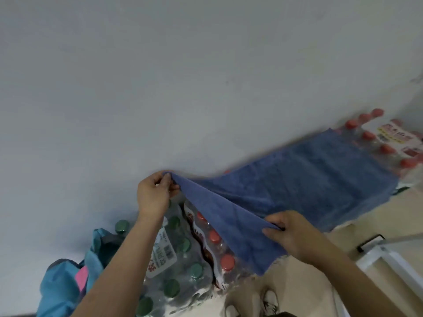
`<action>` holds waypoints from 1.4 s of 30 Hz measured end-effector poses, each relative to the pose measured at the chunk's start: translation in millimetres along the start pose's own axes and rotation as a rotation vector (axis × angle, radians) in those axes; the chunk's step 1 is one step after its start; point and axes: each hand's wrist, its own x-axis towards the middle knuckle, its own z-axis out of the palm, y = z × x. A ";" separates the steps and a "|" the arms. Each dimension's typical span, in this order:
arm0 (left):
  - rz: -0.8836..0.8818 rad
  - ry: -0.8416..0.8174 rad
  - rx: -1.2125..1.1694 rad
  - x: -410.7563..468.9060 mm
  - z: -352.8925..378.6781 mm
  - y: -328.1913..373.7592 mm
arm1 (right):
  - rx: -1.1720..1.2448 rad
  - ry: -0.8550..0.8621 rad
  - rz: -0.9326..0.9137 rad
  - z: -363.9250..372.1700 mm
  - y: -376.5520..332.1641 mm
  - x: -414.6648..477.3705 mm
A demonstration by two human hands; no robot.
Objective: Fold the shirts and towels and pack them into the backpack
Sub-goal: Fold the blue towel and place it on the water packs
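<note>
A blue towel (pixel 304 179) lies spread over shrink-wrapped packs of bottles along the wall, its near end lifted. My left hand (pixel 155 193) pinches the towel's far near-side corner close to the wall. My right hand (pixel 288 229) pinches the other corner of the same end, nearer to me. Between my hands the cloth hangs in a slack fold. A light blue backpack (pixel 66 277) with pink and grey parts sits at the lower left, beside the bottle packs, its top open.
Packs of green-capped bottles (pixel 180 266) and red-capped bottles (pixel 219 250) stand under the towel's near end. More red-capped bottles (pixel 386 143) are at the right. A pale wall (pixel 183 76) fills the upper view. A white frame (pixel 389 259) stands on the beige floor at the right.
</note>
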 end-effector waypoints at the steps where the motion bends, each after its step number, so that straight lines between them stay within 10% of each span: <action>1: 0.006 0.004 0.004 0.5 2.9 0.3 | 0.021 -0.035 0.019 -12.8 4.8 -5.0; 7: 0.112 -0.044 -0.087 -16.0 30.0 21.5 | 0.257 -0.128 0.116 -60.2 18.4 -40.6; 17: 0.283 -0.221 -0.158 -35.6 123.2 79.4 | 1.127 0.458 0.238 -77.8 70.1 -69.7; 32: 0.436 -0.413 0.053 -50.6 365.7 132.6 | 0.825 0.838 0.436 -204.5 199.3 -47.1; 42: 0.448 -0.544 0.732 -41.4 439.0 56.4 | -0.141 0.604 0.406 -248.0 250.9 3.2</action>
